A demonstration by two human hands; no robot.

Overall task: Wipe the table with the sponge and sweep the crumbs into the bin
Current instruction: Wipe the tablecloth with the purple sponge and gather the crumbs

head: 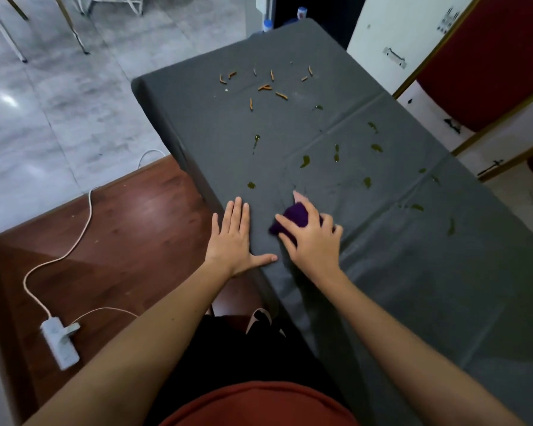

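A table under a dark grey cloth point(397, 272) runs away from me. My right hand point(311, 238) grips a purple sponge point(296, 216) and holds it down on the cloth near the table's left edge. Flat beside it lies my left hand point(233, 235), fingers straight, palm on the cloth at the edge. Several orange crumbs point(265, 86) are scattered at the far end. Several green smears point(336, 155) dot the cloth's middle and right side. No bin is in view.
A white power strip point(60, 342) and its cable point(74, 247) lie on the wooden floor to the left. A red chair with a gold frame point(486, 56) stands at the table's right. Chair legs point(74, 29) stand far left on the grey tiles.
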